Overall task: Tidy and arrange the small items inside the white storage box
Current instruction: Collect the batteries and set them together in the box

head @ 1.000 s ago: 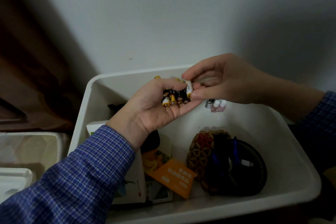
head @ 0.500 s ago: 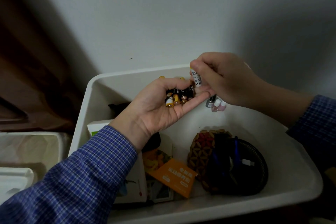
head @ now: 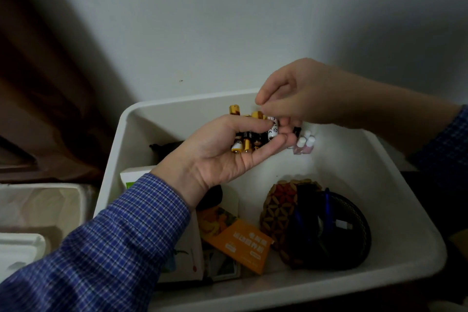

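The white storage box (head: 395,186) fills the lower middle of the head view. Above its far end, my left hand (head: 217,157) cups a bundle of several black-and-gold batteries (head: 249,140), fingers curled around them. A white patterned battery (head: 273,129) stands at the right edge of the bundle. My right hand (head: 298,99) hovers just above it, fingertips pinched at its top end; whether they grip it I cannot tell. Two more gold batteries (head: 234,109) stand by the box's far wall.
In the box lie small pink bottles (head: 305,145), a patterned woven pouch (head: 281,206) under a black round case (head: 336,230), an orange packet (head: 244,244), and white cards (head: 187,258) beneath my left sleeve. A second white bin (head: 38,206) stands to the left. A wall rises behind.
My right hand lifted the white patterned battery upright, then set it down at the right edge of the bundle in my left hand. My left hand stayed almost still.
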The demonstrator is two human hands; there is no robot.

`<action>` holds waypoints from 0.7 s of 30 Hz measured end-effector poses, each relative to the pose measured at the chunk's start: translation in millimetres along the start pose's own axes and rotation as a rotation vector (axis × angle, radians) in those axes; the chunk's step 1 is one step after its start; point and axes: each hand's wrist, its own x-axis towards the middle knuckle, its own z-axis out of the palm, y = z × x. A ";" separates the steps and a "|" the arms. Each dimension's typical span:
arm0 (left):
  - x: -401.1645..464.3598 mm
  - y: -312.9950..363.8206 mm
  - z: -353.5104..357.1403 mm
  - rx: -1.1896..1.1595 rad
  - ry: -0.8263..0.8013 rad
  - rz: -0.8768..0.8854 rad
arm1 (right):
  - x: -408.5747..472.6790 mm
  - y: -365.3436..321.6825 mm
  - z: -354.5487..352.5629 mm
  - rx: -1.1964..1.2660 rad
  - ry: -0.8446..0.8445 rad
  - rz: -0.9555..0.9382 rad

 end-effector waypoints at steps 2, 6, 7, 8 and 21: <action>-1.3 0.6 0.0 0.105 0.004 0.018 | 0.9 1.6 -9.4 0.061 -0.163 0.000; -3.2 -2.3 0.6 0.340 -0.065 0.069 | -1.8 8.6 -16.5 0.086 -0.324 -0.017; -3.5 -3.0 0.3 0.373 -0.086 0.085 | -3.3 10.6 -15.9 0.095 -0.324 -0.024; -3.9 -3.6 -0.1 0.396 -0.107 0.099 | -4.8 12.3 -15.1 0.115 -0.313 -0.028; -1.0 -4.9 -3.4 0.522 -0.015 0.099 | -15.4 23.6 -3.2 0.207 -0.185 -0.044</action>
